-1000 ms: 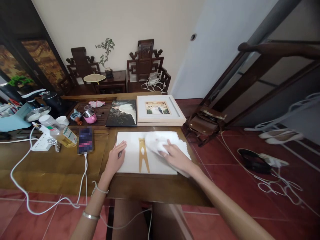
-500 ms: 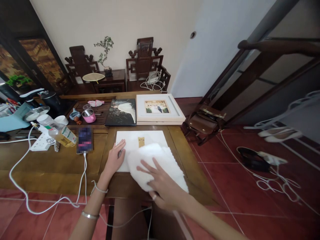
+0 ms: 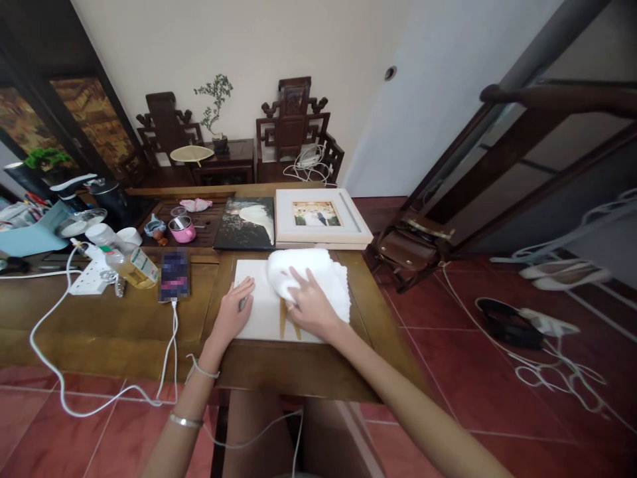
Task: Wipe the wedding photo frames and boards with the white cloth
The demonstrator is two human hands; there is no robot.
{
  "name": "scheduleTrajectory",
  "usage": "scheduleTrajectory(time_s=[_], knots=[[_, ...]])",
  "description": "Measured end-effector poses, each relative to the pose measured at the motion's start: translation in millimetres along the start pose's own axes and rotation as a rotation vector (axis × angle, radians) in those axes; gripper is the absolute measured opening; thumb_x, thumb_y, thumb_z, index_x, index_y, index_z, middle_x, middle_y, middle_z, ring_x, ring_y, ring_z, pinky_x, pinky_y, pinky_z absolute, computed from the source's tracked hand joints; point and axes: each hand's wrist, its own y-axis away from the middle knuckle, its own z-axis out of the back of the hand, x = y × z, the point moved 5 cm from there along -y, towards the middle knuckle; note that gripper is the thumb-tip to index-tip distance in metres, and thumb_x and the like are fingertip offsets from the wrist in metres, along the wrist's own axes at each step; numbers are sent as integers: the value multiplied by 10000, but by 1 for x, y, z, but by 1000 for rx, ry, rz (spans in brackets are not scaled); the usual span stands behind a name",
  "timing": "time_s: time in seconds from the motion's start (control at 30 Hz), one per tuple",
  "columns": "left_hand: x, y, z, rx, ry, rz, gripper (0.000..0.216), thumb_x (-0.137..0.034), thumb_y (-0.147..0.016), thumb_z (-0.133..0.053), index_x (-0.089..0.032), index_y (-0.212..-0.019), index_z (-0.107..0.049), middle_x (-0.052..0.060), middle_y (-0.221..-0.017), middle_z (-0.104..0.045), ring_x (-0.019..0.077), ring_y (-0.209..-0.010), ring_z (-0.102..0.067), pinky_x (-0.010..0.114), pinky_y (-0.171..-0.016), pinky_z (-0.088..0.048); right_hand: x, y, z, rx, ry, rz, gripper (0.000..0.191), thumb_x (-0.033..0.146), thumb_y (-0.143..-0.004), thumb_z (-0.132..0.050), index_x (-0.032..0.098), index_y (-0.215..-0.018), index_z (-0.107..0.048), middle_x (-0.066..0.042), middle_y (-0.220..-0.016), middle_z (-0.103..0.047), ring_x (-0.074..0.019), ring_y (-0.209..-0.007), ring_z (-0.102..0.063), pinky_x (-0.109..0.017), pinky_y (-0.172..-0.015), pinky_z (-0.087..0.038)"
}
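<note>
A white board with a yellow clothespin picture [image 3: 261,312] lies flat on the wooden table [image 3: 124,325]. My left hand [image 3: 233,312] rests flat on its left edge, fingers stretched out. My right hand [image 3: 308,302] presses a white cloth [image 3: 311,272] onto the board's upper middle, fingers spread on top of the cloth. The cloth covers most of the picture.
Behind the board lie a dark photo print [image 3: 246,222] and a white framed photo [image 3: 321,216]. To the left are a phone [image 3: 174,275] on a white cable, a bottle [image 3: 130,263], a power strip [image 3: 89,279], a pink cup [image 3: 182,229]. A brown bag [image 3: 408,249] sits on the red floor.
My right hand has slid the cloth from the board's near edge up to its far middle part. My left hand has stayed on the left edge.
</note>
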Motion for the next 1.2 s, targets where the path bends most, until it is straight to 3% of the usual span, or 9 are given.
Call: scheduleTrajectory(time_s=[0.17,0.3,0.43,0.53,0.63,0.73,0.83,1.0,1.2], knots=[[2,1,-2,-9,1,-12,354,-212,-867,-442,-204,-1181,-606,72,-1293,-562,203,-1269,-457,486,-1120,-250,41,61,4,36,-39,112,182,112,-703,-470,153,-702,-647,-150,-1388,-445,-300,-1377,-207,-570,-1127,-112],[1,1,-2,-6,0,-14,356,-201,-866,-439,-216,-1179,-607,64,-1296,-562,203,-1267,-460,490,-1123,-241,52,94,15,123,-168,183,169,102,-634,-471,194,-638,-613,-104,-1350,-501,-280,-1349,-293,-547,-1137,-138],[-1,1,-2,0,3,-6,358,-194,-864,-438,-216,-1180,-606,62,-1299,-559,205,-1268,-459,493,-1122,-239,28,74,19,52,-213,88,186,125,-748,-435,192,-745,-609,-118,-1306,-544,-262,-1302,-386,-531,-1137,-165],[-4,1,-1,8,-4,0,348,-215,-869,-447,-199,-1177,-608,74,-1295,-562,213,-1267,-460,489,-1122,-239,12,31,14,43,-115,-18,225,150,-813,-408,146,-854,-630,-156,-1350,-491,-290,-1355,-278,-574,-1123,-126],[-6,0,4,-14,36,17,356,-269,-899,-419,-198,-1202,-592,75,-1305,-555,205,-1266,-463,457,-1119,-265,18,-14,4,56,-16,-32,257,160,-816,-427,93,-925,-650,-198,-1332,-497,-314,-1375,-208,-598,-1108,-91],[-7,1,11,-96,117,44,409,-321,-936,-341,-183,-1269,-535,70,-1367,-497,178,-1297,-424,376,-1110,-307,38,-33,-7,49,42,9,274,191,-799,-483,78,-966,-669,-211,-1338,-486,-349,-1354,-244,-611,-1101,-44],[-9,2,16,-134,182,29,453,-364,-947,-307,-168,-1314,-486,63,-1418,-435,178,-1336,-362,352,-1125,-278,65,-20,-17,103,57,149,270,234,-778,-528,108,-948,-696,-180,-1385,-443,-369,-1339,-266,-592,-1113,-42],[-11,4,16,-133,199,34,490,-401,-954,-257,-167,-1324,-477,57,-1416,-439,181,-1342,-352,343,-1135,-260,93,39,-11,239,-60,375,222,256,-729,-555,165,-860,-711,-118,-1379,-470,-314,-1337,-300,-516,-1143,-81],[-8,3,7,-58,87,58,456,-364,-950,-298,-149,-1296,-503,98,-1346,-517,205,-1282,-444,418,-1130,-257,65,60,10,98,-148,175,193,160,-716,-495,187,-753,-682,-117,-1128,-665,-238,-1219,-488,-492,-1159,-6]])
